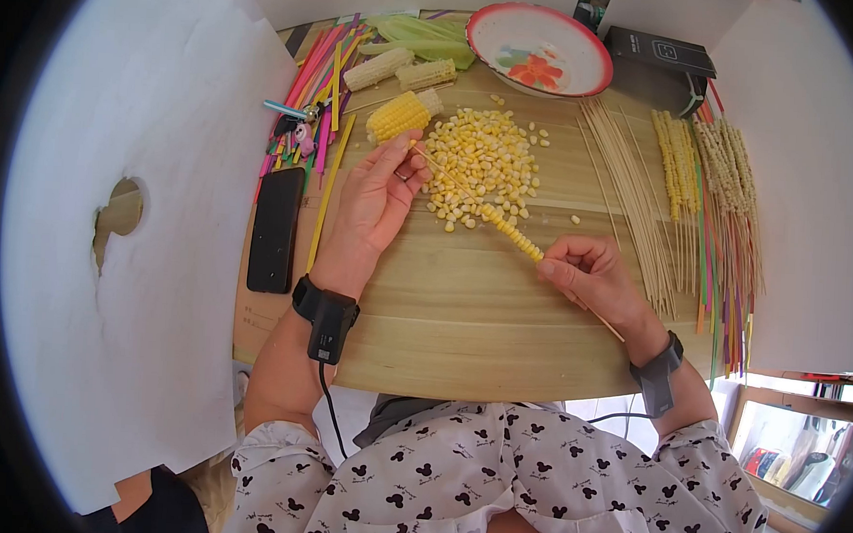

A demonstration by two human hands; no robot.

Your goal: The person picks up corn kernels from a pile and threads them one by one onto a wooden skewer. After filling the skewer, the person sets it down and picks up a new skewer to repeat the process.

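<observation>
My right hand point(590, 278) is closed around a thin wooden skewer that carries a row of yellow corn kernels point(511, 232). Its bare upper part slants up and left to my left hand point(384, 192). There, thumb and forefinger pinch what looks like a single corn kernel point(413, 143) at the skewer's tip; the fingers partly hide it. Under the skewer spreads a pile of loose kernels point(485, 159). Just above my left hand lies a partly stripped corn cob point(399, 117).
Bare skewers point(624, 180) and finished kernel skewers point(678, 169) lie on the right. An enamel basin point(516, 40), stripped cobs point(377, 70) and green husks point(424, 37) stand at the back. A phone point(275, 230) and coloured strips point(325, 78) lie left. White panels point(146, 88) flank the table.
</observation>
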